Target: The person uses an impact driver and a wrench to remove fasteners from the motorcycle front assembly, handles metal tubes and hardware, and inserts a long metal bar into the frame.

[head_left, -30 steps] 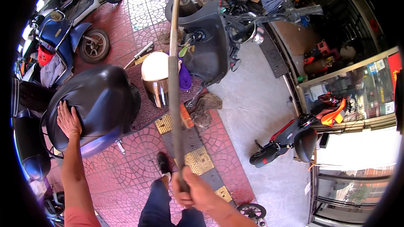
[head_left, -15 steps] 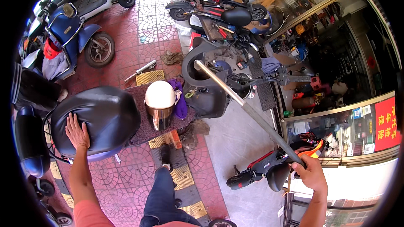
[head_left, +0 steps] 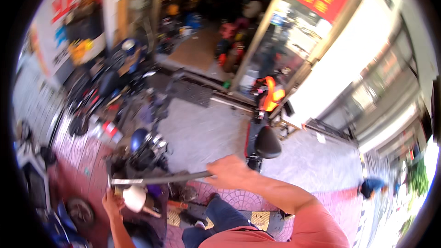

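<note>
Seemingly for control, grips a bar [head_left: 165, 179] endwise in the right hand [head_left: 228, 171], with the left hand [head_left: 113, 203] (hold unclear) near its tip.

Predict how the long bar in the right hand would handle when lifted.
The bar is probably stiff: it runs straight from the right hand without visible sag. Its bright far section looks metallic, so that end may feel heavy.

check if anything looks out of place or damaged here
Yes: clutter is strewn across the ground at left, with a red-and-white item at its edge, which looks untidy. Blur hides whether the pole is damaged.
</note>
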Available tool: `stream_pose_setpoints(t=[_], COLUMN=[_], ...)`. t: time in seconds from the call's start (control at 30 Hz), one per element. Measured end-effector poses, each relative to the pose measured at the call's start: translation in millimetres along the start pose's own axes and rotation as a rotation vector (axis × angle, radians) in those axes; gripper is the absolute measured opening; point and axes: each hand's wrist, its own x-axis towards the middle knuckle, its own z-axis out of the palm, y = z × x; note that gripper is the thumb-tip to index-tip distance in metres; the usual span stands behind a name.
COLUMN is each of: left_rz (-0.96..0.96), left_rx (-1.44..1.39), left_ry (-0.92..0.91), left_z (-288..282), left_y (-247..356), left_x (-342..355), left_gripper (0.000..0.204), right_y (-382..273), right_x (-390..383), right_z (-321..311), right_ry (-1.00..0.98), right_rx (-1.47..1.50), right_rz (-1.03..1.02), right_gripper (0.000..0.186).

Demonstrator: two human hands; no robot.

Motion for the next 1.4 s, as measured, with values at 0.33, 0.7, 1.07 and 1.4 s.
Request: stream_pose_setpoints(t=[0.33,0.7,1.07,1.4], left_rz=[-0.503,-0.491,-0.521,-0.372], left_rx=[0.422,0.657,0.592,-0.207], left_ry=[-0.292,-0.356,-0.264,-0.063], left_z=[159,259,209,46], left_y=[97,113,123,170], left_x=[28,19,30,-110], left_gripper=[0.041,0.039,0.038,0.025], right_y=[15,25,41,95], right_x=[12,41,9,-33], right_z=[63,99,32,56], right_ry=[0.406,0.569,0.282,0.169], right_rx=[0.119,0.124,0.189,0.414], right_rz=[-0.147,-0.184,-0.17,-0.066], right_gripper=[0.014,0.024,0.024,0.024])
